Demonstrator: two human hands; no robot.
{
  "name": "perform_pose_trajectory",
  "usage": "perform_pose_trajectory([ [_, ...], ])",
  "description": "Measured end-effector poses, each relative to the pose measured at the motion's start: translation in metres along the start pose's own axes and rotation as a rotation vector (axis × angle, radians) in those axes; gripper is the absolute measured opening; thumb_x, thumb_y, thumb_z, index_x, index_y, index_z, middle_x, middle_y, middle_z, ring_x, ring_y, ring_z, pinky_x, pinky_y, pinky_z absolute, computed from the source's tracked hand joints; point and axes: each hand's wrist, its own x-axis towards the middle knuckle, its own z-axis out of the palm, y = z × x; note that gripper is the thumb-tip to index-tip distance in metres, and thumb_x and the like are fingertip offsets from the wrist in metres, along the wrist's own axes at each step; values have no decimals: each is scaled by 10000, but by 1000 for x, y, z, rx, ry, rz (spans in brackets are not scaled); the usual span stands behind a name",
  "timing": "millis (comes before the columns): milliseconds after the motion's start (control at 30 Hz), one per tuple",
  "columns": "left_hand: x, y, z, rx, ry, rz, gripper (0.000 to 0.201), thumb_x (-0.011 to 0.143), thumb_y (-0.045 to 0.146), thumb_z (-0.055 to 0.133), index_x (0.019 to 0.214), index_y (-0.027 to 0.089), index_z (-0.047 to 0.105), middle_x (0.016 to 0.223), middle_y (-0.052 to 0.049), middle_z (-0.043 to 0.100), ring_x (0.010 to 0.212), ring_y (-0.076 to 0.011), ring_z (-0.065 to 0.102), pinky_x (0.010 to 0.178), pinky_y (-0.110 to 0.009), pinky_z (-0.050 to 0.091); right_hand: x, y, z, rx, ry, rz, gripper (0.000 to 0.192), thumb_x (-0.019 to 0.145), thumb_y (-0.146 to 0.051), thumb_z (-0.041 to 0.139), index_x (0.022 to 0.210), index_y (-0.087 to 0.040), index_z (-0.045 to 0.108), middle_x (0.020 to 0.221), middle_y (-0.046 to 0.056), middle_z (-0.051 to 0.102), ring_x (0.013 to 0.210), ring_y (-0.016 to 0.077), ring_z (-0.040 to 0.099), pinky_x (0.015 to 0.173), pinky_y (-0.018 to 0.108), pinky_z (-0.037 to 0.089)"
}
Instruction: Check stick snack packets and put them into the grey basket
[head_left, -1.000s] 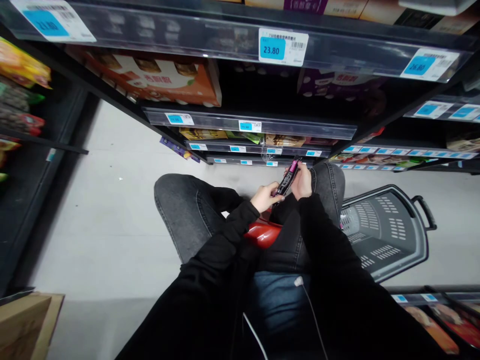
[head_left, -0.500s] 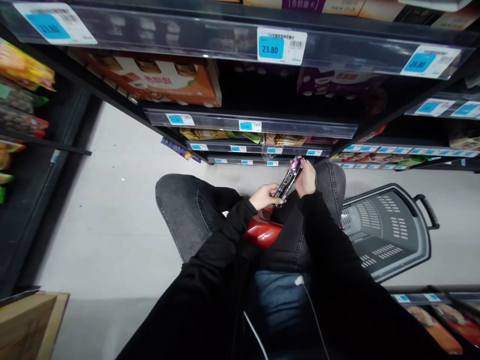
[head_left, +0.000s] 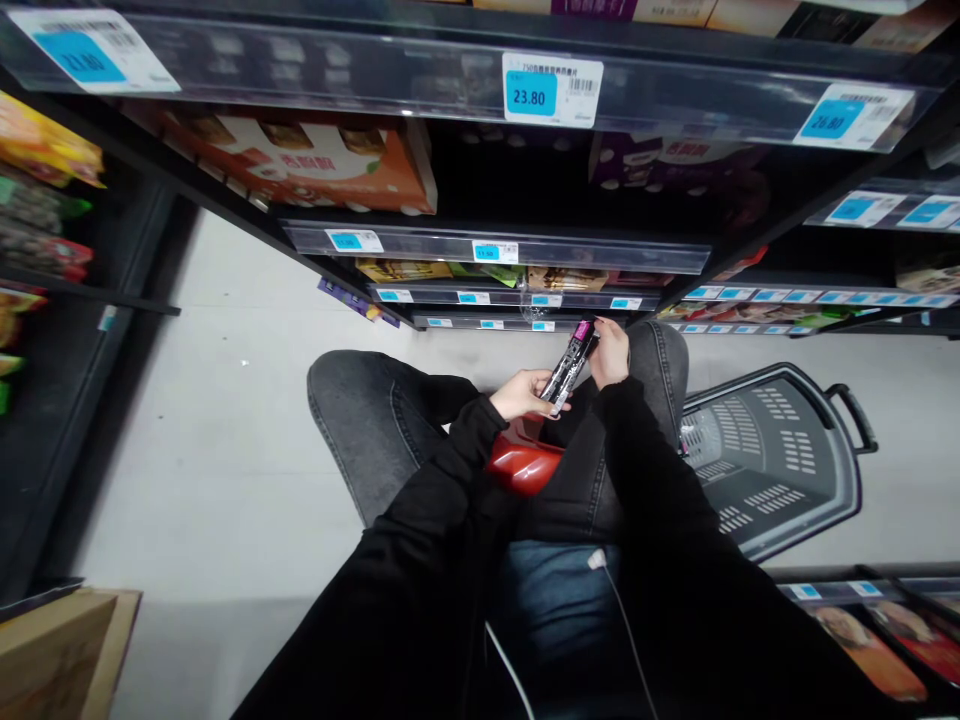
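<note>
Between my hands, above my lap, is a slim black packet (head_left: 568, 372) with a pink patch at its upper end and small pale print. It slants up to the right, and its glossy wrapping catches the light. My left hand (head_left: 521, 393) is closed on its lower end. Around the upper right end, the fingers of my right hand (head_left: 612, 352) are closed on the same packet. I cannot make out its contents. Below my hands, between my legs, a shiny red seat (head_left: 525, 466) shows in part.
A grey shopping basket (head_left: 846, 490) with a black handle stands on the floor at my right. Ahead rise dark shelves with price tags (head_left: 553, 90), an orange carton (head_left: 300, 160) and a purple carton (head_left: 667, 160). A cardboard box (head_left: 67, 650) sits at lower left.
The packet has turned slightly in my hands, so its pink end and print face me differently. Both hands have shifted a little left and hold on. The view has moved slightly.
</note>
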Motion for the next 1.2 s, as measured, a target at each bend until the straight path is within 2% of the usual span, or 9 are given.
perform_pose_trajectory([
  [133,-2,1,-1,-7,2,14,563,452,126,794,961,84,557,957,-138,663,793,-230,661,648,-307,554,1,1,-1,-7,-19,-1,113,658,-236,565,735,-186,498,569,-85,512,473,60,501,431,185,430],
  [333,-4,6,-1,89,26,75,529,489,128,772,971,88,558,974,-134,662,790,-208,661,663,-280,542,1,-1,-2,0,-43,10,128,682,-256,553,753,-190,469,605,-70,538,497,96,560,482,256,488],
  [533,-5,11,-1,147,45,92,527,523,164,762,999,83,550,993,-145,655,806,-224,658,657,-297,541,2,-4,-4,8,-44,54,116,692,-243,538,764,-196,460,607,-68,544,489,93,553,491,257,486],
  [700,-5,9,-3,133,44,87,558,519,173,766,1024,82,546,991,-145,656,803,-220,656,653,-296,538,0,-6,-2,35,-19,84,88,696,-205,510,768,-195,461,593,-67,549,484,96,551,485,256,478],
  [933,-5,9,-3,75,43,67,569,516,163,771,1031,80,542,1022,-151,639,781,-199,646,646,-291,530,-2,-8,-2,58,-64,83,86,714,-213,522,765,-199,454,607,-63,553,523,104,570,568,283,499],
  [1100,-8,10,-7,-142,-6,-31,475,702,377,645,1067,94,532,997,-165,642,648,-127,609,561,-246,494,-13,-22,0,183,-263,107,66,746,-202,511,800,-211,474,708,-39,607,638,105,594,701,300,500],
  [1200,-8,8,-10,-167,-28,-80,443,724,402,616,1021,76,572,881,-145,663,576,-99,571,533,-223,459,-18,-28,2,145,-383,138,80,774,-296,516,783,-221,491,728,-31,611,683,111,594,729,301,496],
])
